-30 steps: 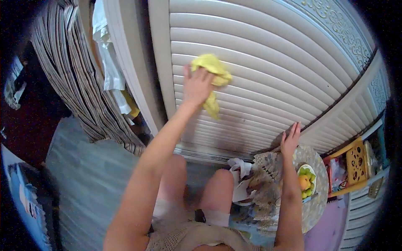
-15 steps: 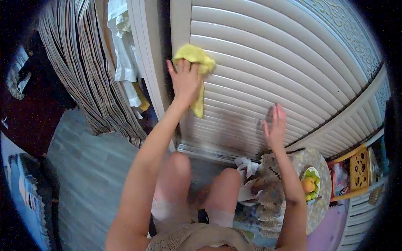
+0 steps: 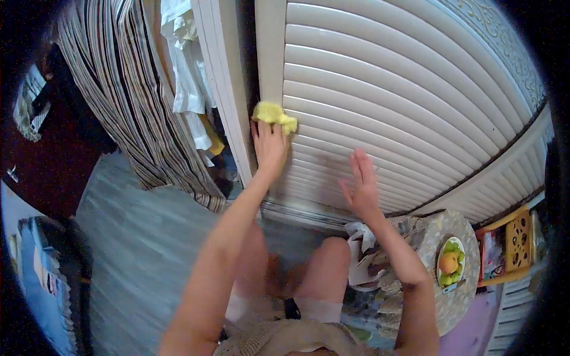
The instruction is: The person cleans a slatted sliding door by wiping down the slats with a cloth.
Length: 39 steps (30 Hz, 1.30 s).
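Observation:
A yellow cloth point(image 3: 271, 114) lies bunched against the left edge of a white louvered door point(image 3: 380, 113). My left hand point(image 3: 271, 148) grips it, fingers pressing it onto the door frame and the ends of the slats. Lower on the slats, my right hand point(image 3: 363, 188) is held up with its fingers stretched out and nothing in it. Whether its palm touches the door or hovers just off it, I cannot tell.
Left of the door, a striped curtain point(image 3: 127, 101) and white clothes point(image 3: 189, 89) hang by the opening. At the right stands a round table point(image 3: 466, 237) with a plate of fruit point(image 3: 451, 262). A wooden rack point(image 3: 518, 246) is beyond it. My knees are below the door.
My left hand has slid the yellow cloth down the door's edge, and the cloth is more bunched. My right hand has shifted left across the slats.

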{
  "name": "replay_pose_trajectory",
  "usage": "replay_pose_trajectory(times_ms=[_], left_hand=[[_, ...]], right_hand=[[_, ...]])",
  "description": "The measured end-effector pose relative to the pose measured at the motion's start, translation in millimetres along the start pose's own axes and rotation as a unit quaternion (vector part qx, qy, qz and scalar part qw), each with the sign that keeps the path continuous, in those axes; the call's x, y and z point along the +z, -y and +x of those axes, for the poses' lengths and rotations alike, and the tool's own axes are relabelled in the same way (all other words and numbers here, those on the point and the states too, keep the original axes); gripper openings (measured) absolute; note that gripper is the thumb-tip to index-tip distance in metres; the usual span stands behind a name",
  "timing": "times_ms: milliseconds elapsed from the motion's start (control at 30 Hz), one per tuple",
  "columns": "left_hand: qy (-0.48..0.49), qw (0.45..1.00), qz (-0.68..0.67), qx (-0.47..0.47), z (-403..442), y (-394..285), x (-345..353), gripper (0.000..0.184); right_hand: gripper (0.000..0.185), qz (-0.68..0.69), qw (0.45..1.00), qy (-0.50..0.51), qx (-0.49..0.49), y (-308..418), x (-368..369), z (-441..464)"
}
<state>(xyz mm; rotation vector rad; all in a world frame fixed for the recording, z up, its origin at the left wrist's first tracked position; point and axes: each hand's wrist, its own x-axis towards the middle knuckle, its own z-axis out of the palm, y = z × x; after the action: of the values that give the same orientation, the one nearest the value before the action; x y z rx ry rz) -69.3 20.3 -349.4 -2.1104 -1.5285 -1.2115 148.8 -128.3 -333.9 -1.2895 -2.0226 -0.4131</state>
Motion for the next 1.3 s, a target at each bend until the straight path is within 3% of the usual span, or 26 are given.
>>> replay_pose_trajectory(times_ms=[67, 267, 367, 600, 700, 733, 767, 800, 833, 867, 933, 1000, 1067, 1133, 1200, 1267, 1300], left_hand=[[0.015, 1.0, 0.01, 0.009, -2, 6, 5, 0.042], [-0.105, 0.992, -0.041, 0.063, 91, -21, -69, 0.044], [-0.139, 0.987, -0.038, 0.077, 107, -22, -66, 0.045], [-0.023, 0.992, -0.089, 0.088, 25, -5, -41, 0.04], [-0.027, 0.985, -0.163, 0.058, 9, -10, -57, 0.035], [-0.024, 0.984, -0.164, 0.059, 9, -12, -65, 0.035], [0.09, 0.919, -0.378, -0.068, 11, -15, -74, 0.034], [0.198, 0.78, -0.562, -0.19, 12, -19, -83, 0.035], [0.205, 0.716, -0.634, -0.208, 10, -25, -89, 0.046], [0.21, 0.714, -0.636, -0.207, 6, -29, -91, 0.046], [0.261, 0.581, -0.718, -0.281, 3, -36, -93, 0.055], [0.284, 0.577, -0.714, -0.276, -1, -36, -89, 0.063], [0.263, 0.611, -0.703, -0.252, -4, -37, -90, 0.066], [0.272, 0.594, -0.72, -0.235, -3, -37, -98, 0.066], [0.268, 0.62, -0.708, -0.205, -1, -38, -104, 0.065], [0.287, 0.647, -0.675, -0.208, 0, -37, -110, 0.064], [0.306, 0.674, -0.639, -0.21, 1, -35, -112, 0.065]], right_hand=[[0.074, 0.007, 1.0, 0.002, -0.012, 8, 6, 2], [0.07, 0.038, 0.999, -0.016, -0.02, 28, 8, 21], [0.071, 0.035, 0.999, -0.029, -0.011, 33, 14, 26], [0.073, 0.093, 0.995, 0.017, 0.039, 67, 27, 39], [0.071, 0.132, 0.987, 0.012, 0.093, 78, 36, 44], [0.071, 0.207, 0.971, -0.008, 0.121, 80, 38, 47], [0.07, 0.28, 0.948, -0.028, 0.148, 82, 40, 50], [0.07, 0.278, 0.948, -0.029, 0.151, 85, 38, 53], [0.066, 0.32, 0.932, -0.031, 0.167, 89, 34, 57], [0.063, 0.36, 0.914, -0.034, 0.183, 92, 31, 58], [0.057, 0.339, 0.921, -0.006, 0.195, 91, 28, 57], [0.05, 0.318, 0.925, 0.021, 0.206, 89, 23, 56], [0.031, 0.328, 0.915, 0.002, 0.235, 86, 14, 57], [0.029, 0.332, 0.897, 0.026, 0.292, 82, -2, 56], [0.027, 0.334, 0.875, 0.05, 0.347, 76, -9, 56], [0.025, 0.474, 0.804, -0.071, 0.352, 66, -8, 56], [0.025, 0.473, 0.804, -0.074, 0.353, 64, -12, 57]])
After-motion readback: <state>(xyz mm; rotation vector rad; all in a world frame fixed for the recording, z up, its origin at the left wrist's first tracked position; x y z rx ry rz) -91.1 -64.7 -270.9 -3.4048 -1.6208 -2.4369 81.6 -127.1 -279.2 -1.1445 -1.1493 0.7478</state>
